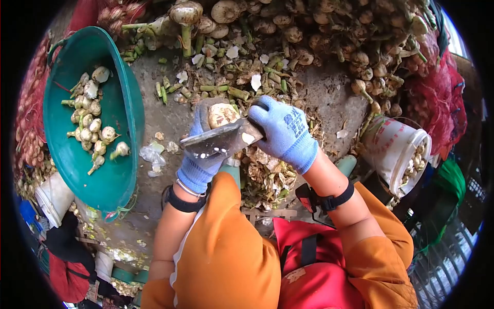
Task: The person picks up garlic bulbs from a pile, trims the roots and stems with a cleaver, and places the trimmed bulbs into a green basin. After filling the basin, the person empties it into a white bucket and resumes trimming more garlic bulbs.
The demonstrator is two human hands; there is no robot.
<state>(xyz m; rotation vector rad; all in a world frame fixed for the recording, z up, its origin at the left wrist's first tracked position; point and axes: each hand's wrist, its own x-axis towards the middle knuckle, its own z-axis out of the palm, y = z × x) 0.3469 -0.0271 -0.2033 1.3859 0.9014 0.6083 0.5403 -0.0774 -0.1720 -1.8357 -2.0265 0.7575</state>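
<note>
Head view. Both hands gloved in blue knit. Left hand: fingers curled closed around a garlic bulb, which sits at the fingertips, pale and partly skinned, its top showing above the glove. Right hand: fingers wrapped tight round the handle of a knife; handle itself hidden inside the grip. The broad grey blade runs from the right fingers across to the left fingers, flat side up, and lies just below the bulb, touching or nearly touching it; cannot tell which. A scrap of white skin sticks to the blade close to the right fingertips. Directly beneath both sets of fingers: a heap of dry peelings and cut stems on the concrete floor. Beyond the fingertips, well apart: a large pile of unpeeled garlic with stalks. Out past the left fingers: a green basin, tilted, holding trimmed bulbs. Out past the right fingers: a white bucket lying on its side, bulbs visible at its mouth. Black straps on both wrists; orange sleeves.
</note>
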